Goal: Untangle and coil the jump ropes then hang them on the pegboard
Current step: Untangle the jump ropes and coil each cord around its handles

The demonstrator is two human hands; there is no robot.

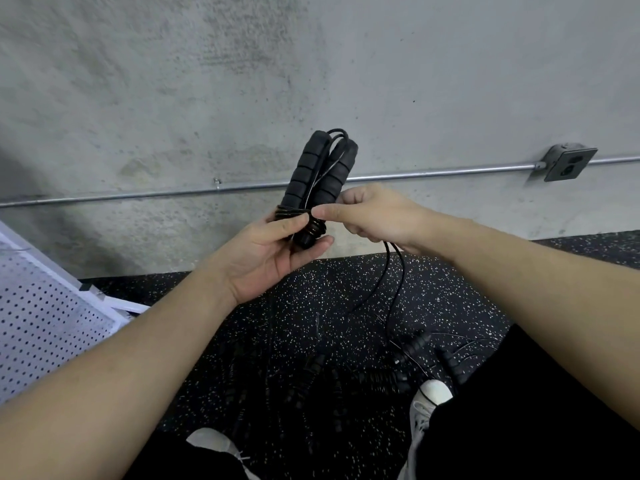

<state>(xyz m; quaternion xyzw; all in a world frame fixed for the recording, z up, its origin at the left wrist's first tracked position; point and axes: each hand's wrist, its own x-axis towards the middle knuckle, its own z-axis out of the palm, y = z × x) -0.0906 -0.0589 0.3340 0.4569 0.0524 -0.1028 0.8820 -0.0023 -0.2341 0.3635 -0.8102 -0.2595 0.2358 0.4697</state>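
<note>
Gripping rope handles [317,174], left hand [277,252]; right hand [375,213] pinches cord [393,289].

Black foam handles [317,174], ribbed, wound with glossy black cord [393,282]. Black floor [329,292] flecked with white specks. Grey concrete wall [311,64], mottled with darker blotches. Silver conduit [138,194] and grey outlet box [568,162]. White pegboard [41,317] dotted with rows of dark holes. White shoes [431,396], black trousers [519,410].
</note>
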